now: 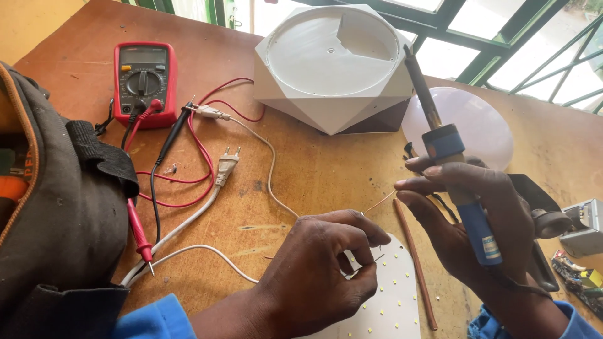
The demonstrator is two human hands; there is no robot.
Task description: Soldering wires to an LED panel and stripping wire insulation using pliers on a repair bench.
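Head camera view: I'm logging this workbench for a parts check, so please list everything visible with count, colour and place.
Multimeter: one, red, far left.
Test leads: two, red and black, beside the meter.
Plug cable: one, white, table centre.
Lamp housing: one, white, far centre.
Diffuser disc: one, translucent, far right.
LED board: one, white, under the hands.
Bag: one, dark grey, left edge.
Soldering iron: one, blue handle, in right hand.
Thin wire: one, between both hands.
Left hand: on the board.
Right hand: gripping the iron.

Both hands low, close together
Left hand (326, 263) curled, fingertips pinched; right hand (477, 220) closed in a grip, thumb and forefinger extended.
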